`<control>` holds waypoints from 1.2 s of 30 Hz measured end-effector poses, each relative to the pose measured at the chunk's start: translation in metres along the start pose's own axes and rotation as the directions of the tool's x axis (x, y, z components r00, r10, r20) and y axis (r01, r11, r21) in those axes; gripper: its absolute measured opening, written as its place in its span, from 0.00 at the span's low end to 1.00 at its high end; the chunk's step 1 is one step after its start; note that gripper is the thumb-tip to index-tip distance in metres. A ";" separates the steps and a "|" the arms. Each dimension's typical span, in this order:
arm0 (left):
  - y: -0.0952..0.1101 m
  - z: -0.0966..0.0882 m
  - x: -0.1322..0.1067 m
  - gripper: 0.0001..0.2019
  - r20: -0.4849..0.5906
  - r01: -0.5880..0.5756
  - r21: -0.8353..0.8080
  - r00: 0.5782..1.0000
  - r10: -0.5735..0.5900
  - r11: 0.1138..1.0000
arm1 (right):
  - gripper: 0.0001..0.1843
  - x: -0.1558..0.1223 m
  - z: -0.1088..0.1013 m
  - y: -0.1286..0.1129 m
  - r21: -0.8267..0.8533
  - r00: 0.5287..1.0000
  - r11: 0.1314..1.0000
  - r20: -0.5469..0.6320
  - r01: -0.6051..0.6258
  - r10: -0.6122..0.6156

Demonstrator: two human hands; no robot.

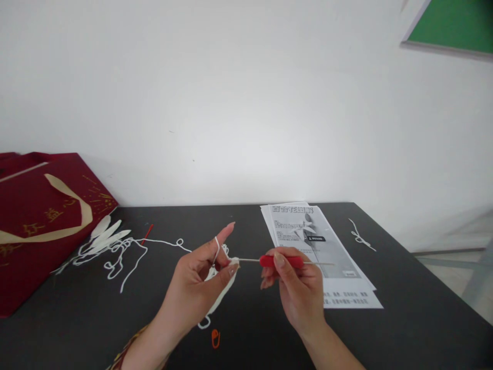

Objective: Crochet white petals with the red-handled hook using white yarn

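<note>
My left hand (206, 272) pinches a small white crochet piece (225, 290) between thumb and fingers. White yarn (216, 249) loops over its raised index finger, and a strand leads left across the table. My right hand (295, 288) is closed on the red handle of a crochet hook (283, 261), held level. The hook's thin metal shaft reaches left to the top of the white piece; its tip is hidden by yarn and fingers. Below the left hand, an orange stitch marker (215, 338) lies on the table.
The dark table (246, 339) meets a white wall. At left stand a dark red gift bag (38, 216), several white crocheted petals (106, 236), tangled yarn and a thin red stick (147, 234). Printed sheets (342, 293) lie right of centre, with a short yarn scrap (361, 239) beyond.
</note>
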State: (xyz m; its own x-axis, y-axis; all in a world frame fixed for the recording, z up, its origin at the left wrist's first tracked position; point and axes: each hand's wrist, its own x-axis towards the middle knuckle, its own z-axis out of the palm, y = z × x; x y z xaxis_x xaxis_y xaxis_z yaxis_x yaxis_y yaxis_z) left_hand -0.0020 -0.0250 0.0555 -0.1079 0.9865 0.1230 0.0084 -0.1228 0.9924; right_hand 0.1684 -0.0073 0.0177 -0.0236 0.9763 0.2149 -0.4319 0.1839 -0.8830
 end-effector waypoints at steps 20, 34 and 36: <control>-0.008 0.016 -0.006 0.13 -0.206 -0.018 -0.177 0.978 -0.020 0.984 | 0.12 -0.014 0.001 -0.004 -0.290 0.938 0.893 0.152 0.344 -0.312; -0.012 0.013 -0.002 0.37 0.052 0.199 -0.359 0.980 -0.193 0.912 | 0.10 0.009 -0.001 -0.003 0.096 0.990 0.986 -0.017 -0.137 0.139; -0.009 0.011 -0.001 0.37 0.115 0.243 -0.365 0.970 -0.216 0.899 | 0.10 0.009 -0.003 -0.005 0.075 0.997 0.994 -0.018 -0.076 0.078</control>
State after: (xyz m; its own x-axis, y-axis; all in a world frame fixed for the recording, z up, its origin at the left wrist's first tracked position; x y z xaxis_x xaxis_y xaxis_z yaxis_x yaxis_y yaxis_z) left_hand 0.0088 -0.0234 0.0466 0.0082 0.9955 -0.0940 -0.3813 0.0901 0.9200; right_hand 0.1730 0.0012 0.0223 -0.0410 0.9896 0.1378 -0.4951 0.0997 -0.8631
